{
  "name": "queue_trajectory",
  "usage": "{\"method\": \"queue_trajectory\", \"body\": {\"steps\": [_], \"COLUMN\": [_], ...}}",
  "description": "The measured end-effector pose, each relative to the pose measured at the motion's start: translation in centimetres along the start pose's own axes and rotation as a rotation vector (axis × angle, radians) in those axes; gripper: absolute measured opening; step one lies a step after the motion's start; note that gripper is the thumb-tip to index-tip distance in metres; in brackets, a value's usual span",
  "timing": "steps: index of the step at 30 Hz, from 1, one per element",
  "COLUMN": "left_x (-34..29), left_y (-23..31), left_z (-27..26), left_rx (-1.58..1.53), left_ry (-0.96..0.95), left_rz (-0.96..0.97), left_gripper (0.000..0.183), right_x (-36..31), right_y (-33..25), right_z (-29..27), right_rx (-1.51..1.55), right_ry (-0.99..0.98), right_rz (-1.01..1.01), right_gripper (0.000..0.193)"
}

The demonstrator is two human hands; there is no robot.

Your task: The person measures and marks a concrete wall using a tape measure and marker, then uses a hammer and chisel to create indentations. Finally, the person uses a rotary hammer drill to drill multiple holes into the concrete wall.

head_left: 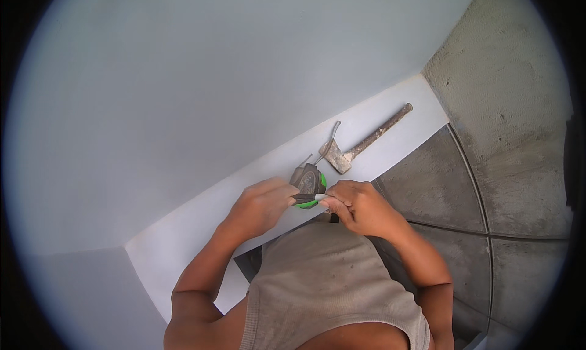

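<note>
A slim black piece with a pale grey end is stretched between my two hands; its exact kind cannot be made out. My left hand pinches the black end, while the fingers of my right hand close on the pale end. Just behind it, a black and green tape measure lies on the white ledge, partly covered by the held piece. Farther right rests a small hatchet with a worn, stained handle. A thin bent metal rod lies against its head.
A smooth pale wall rises behind the ledge, and another wall section meets it at left. Dark grey tiles with open joints adjoin the ledge at right, beside a rough cement surface.
</note>
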State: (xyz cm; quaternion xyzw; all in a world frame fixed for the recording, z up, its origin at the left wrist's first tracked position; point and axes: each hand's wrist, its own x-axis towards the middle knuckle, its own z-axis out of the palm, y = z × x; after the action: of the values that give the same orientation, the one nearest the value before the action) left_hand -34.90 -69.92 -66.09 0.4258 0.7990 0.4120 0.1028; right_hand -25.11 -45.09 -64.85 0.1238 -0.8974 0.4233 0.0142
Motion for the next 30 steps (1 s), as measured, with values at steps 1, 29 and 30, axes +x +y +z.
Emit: {"method": "queue_trajectory", "body": {"steps": [1,29,30], "left_x": [-0.4,6.3,6.9], "left_y": [0.2,-6.5,-6.3], "left_z": [-0.2,4.4,4.4], "left_rx": [-0.019,0.352,0.334], "left_ry": [-0.008,0.047,0.029], "left_rz": [-0.040,-0.297,-0.299], "left_gripper": [0.019,0.015,0.016], "right_x": [0.7,-2.1,-3.0], "right_y": [0.0,12.2,11.6], "right_z": [0.0,-6.9,-7.8], "right_rx": [0.069,-1.104,-1.105], "right_ry": [-0.039,0.174,0.206], "right_rz": [0.004,0.076,0.125], "right_gripper": [0.028,0.027,0.027]}}
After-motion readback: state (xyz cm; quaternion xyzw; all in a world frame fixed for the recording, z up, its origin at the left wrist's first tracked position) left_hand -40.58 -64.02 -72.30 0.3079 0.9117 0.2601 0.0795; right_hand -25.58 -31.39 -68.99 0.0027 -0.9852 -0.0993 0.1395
